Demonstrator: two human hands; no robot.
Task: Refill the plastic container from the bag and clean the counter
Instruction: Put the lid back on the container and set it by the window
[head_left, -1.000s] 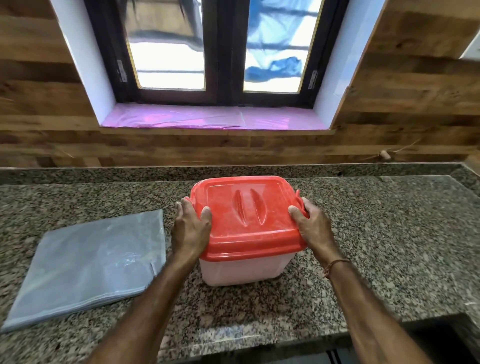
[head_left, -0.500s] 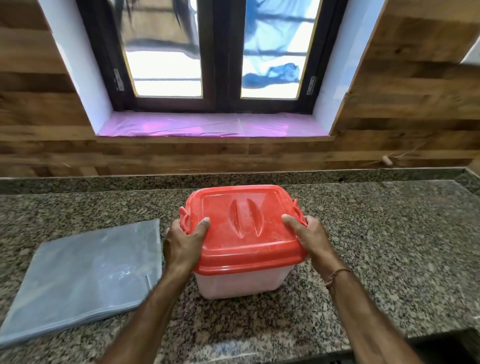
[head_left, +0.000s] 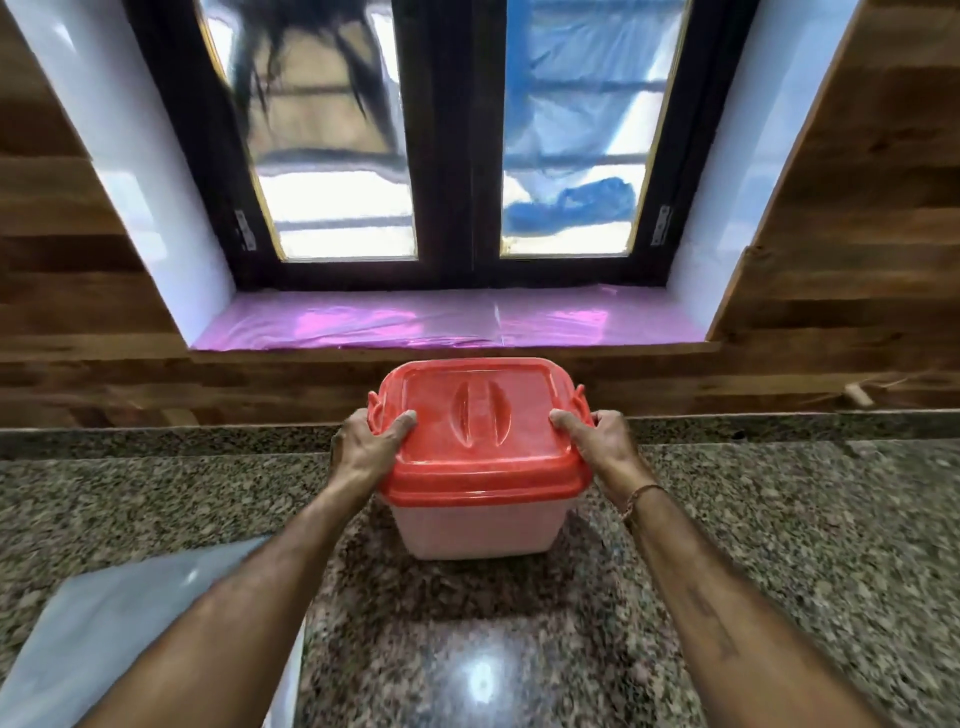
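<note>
A white plastic container (head_left: 480, 530) with a red lid (head_left: 480, 431) is held in front of me above the granite counter (head_left: 779, 519), near the back wall. My left hand (head_left: 366, 447) grips its left side, thumb on the lid. On the other side my right hand (head_left: 602, 441) grips it the same way, thumb on top. The lid is on. A flat grey plastic bag (head_left: 104, 639) lies on the counter at the lower left, partly hidden by my left forearm.
A wooden backsplash (head_left: 156, 384) runs behind the counter. Above it is a window sill covered in pink film (head_left: 441, 322) below a dark-framed window. A small wooden peg (head_left: 857, 393) sticks out of the wall at the right.
Both hands have shifted the container away from me toward the back wall and it looks raised. My view has tilted up and moved closer; the bag now sits lower left.
</note>
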